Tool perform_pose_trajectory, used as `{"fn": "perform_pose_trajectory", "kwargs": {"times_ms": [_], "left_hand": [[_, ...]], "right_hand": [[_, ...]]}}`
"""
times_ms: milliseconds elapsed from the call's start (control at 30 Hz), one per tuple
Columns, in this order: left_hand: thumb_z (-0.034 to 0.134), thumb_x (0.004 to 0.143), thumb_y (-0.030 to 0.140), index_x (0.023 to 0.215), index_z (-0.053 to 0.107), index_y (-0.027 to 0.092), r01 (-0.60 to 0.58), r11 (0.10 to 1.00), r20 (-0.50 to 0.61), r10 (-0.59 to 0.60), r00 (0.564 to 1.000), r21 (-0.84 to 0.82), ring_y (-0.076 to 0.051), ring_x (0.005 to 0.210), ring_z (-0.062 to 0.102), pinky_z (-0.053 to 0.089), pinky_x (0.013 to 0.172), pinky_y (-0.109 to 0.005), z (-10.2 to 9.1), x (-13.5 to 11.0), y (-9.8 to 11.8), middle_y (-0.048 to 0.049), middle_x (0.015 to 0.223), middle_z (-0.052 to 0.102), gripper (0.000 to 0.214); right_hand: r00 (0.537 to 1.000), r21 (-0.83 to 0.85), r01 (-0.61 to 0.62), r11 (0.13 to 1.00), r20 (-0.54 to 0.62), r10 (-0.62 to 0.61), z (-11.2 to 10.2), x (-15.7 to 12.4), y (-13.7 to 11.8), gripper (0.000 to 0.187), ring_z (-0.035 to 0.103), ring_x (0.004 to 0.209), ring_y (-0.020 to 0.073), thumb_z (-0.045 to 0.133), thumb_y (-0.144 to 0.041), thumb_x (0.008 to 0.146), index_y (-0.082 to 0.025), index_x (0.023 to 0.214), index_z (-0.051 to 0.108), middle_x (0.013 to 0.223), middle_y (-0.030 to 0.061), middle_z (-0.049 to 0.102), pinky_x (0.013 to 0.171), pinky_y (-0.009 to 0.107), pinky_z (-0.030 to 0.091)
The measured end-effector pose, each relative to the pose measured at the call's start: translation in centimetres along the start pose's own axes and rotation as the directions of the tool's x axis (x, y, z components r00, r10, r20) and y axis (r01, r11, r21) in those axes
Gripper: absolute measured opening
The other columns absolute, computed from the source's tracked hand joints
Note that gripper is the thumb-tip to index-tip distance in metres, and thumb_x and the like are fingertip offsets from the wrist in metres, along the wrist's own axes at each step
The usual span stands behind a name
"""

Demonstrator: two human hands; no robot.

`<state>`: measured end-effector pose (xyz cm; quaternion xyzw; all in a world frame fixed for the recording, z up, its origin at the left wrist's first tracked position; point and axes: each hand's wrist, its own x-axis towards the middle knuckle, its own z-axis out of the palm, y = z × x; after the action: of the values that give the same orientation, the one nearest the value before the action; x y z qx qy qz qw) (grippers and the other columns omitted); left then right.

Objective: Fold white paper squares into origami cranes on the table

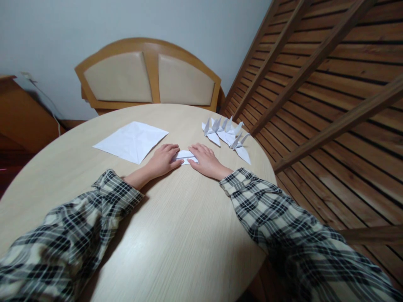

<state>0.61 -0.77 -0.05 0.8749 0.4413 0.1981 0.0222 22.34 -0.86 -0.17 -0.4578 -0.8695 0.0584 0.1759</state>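
Observation:
A small folded piece of white paper (186,154) lies on the table between my two hands, with a crease line running across it. My left hand (163,160) grips its left end, the thumb on the near edge and the fingers over the far side. At the right end, my right hand (208,161) holds the paper in the same way, thumb low and fingers curled over the top. Both ends of the paper are hidden under my hands.
A round wooden table (170,235) carries everything. Left of my hands lies a creased white paper sheet (134,140). Several white paper cranes (225,132) stand at the right. Beyond are a padded headboard (147,71) and a slatted wooden wall (330,105).

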Motion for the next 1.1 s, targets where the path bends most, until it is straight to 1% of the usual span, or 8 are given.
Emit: {"fn": "perform_pose_trajectory", "kwargs": {"times_ms": [167, 333, 433, 533, 700, 867, 967, 1100], "left_hand": [[0.051, 0.093, 0.044, 0.121, 0.057, 0.016, -0.031, 0.999, -0.004, 0.031, 0.999, -0.015, -0.029, 0.124, 0.049, 0.039, 0.105, -0.049, -0.07, -0.02, -0.03, -0.0149, 0.131, 0.057, 0.041], [0.052, 0.092, 0.043, 0.122, 0.055, 0.016, -0.022, 1.000, -0.018, 0.022, 1.000, -0.022, -0.028, 0.118, 0.053, 0.040, 0.103, -0.047, -0.28, -0.07, 0.19, -0.0146, 0.127, 0.059, 0.041], [0.054, 0.091, 0.041, 0.118, 0.056, 0.013, -0.004, 1.000, -0.011, 0.004, 1.000, -0.018, -0.029, 0.114, 0.055, 0.042, 0.101, -0.047, -0.38, -0.08, 0.35, -0.0164, 0.123, 0.061, 0.039], [0.054, 0.091, 0.040, 0.115, 0.057, 0.015, -0.003, 1.000, -0.011, 0.003, 1.000, -0.007, -0.029, 0.110, 0.057, 0.044, 0.097, -0.047, -0.40, -0.12, 0.38, -0.0155, 0.118, 0.063, 0.035], [0.054, 0.091, 0.039, 0.112, 0.057, 0.017, -0.010, 1.000, -0.027, 0.010, 1.000, 0.004, -0.027, 0.106, 0.058, 0.046, 0.095, -0.044, -0.45, -0.20, 0.47, -0.0130, 0.113, 0.064, 0.031], [0.052, 0.092, 0.040, 0.115, 0.057, 0.013, -0.028, 0.999, -0.019, 0.029, 0.999, 0.039, -0.029, 0.109, 0.056, 0.044, 0.097, -0.045, -0.59, -0.26, 0.64, -0.0170, 0.117, 0.063, 0.036], [0.051, 0.093, 0.040, 0.117, 0.057, 0.009, -0.052, 0.997, -0.012, 0.053, 0.999, 0.060, -0.030, 0.112, 0.054, 0.043, 0.098, -0.046, -0.58, -0.29, 0.60, -0.0191, 0.118, 0.062, 0.039], [0.051, 0.093, 0.040, 0.116, 0.059, 0.014, -0.082, 0.991, -0.016, 0.084, 0.996, 0.110, -0.029, 0.114, 0.054, 0.043, 0.098, -0.045, -0.73, -0.25, 0.66, -0.0160, 0.120, 0.063, 0.036]], "right_hand": [[1.000, 0.005, -0.002, 1.000, 0.008, 0.002, 0.16, 0.08, 0.11, 0.046, 0.036, 0.138, 0.0306, 0.049, -0.035, 0.095, -0.016, 0.136, 0.050, 0.144, 0.0155, 0.047, 0.113, 0.050, 0.027], [1.000, 0.018, -0.004, 1.000, 0.011, 0.003, -0.06, 0.10, 0.00, 0.045, 0.037, 0.137, 0.0301, 0.049, -0.034, 0.095, -0.014, 0.135, 0.050, 0.143, 0.0156, 0.048, 0.113, 0.049, 0.028], [0.999, 0.045, 0.038, 0.998, 0.007, -0.038, -0.23, 0.16, 0.03, 0.043, 0.043, 0.131, 0.0272, 0.050, -0.033, 0.094, -0.012, 0.132, 0.052, 0.138, 0.0162, 0.052, 0.112, 0.046, 0.031], [0.996, 0.069, 0.086, 0.994, -0.009, -0.086, -0.33, 0.22, 0.15, 0.038, 0.046, 0.127, 0.0250, 0.051, -0.031, 0.094, -0.013, 0.128, 0.055, 0.133, 0.0155, 0.055, 0.109, 0.043, 0.035], [0.995, 0.115, 0.096, 0.989, -0.023, -0.094, -0.23, 0.28, 0.29, 0.035, 0.048, 0.125, 0.0254, 0.051, -0.032, 0.095, -0.014, 0.124, 0.059, 0.131, 0.0163, 0.056, 0.107, 0.045, 0.037], [0.995, 0.134, 0.098, 0.986, -0.045, -0.093, -0.21, 0.36, 0.28, 0.033, 0.051, 0.123, 0.0245, 0.054, -0.031, 0.094, -0.014, 0.121, 0.061, 0.129, 0.0156, 0.058, 0.106, 0.043, 0.039], [0.993, 0.142, 0.116, 0.983, -0.049, -0.110, -0.41, 0.37, 0.18, 0.028, 0.053, 0.118, 0.0232, 0.057, -0.027, 0.092, -0.014, 0.115, 0.062, 0.121, 0.0139, 0.062, 0.103, 0.041, 0.041], [0.989, 0.129, 0.146, 0.981, -0.056, -0.140, -0.56, 0.35, 0.11, 0.028, 0.055, 0.114, 0.0215, 0.057, -0.023, 0.091, -0.014, 0.117, 0.061, 0.119, 0.0117, 0.064, 0.101, 0.038, 0.041]]}}
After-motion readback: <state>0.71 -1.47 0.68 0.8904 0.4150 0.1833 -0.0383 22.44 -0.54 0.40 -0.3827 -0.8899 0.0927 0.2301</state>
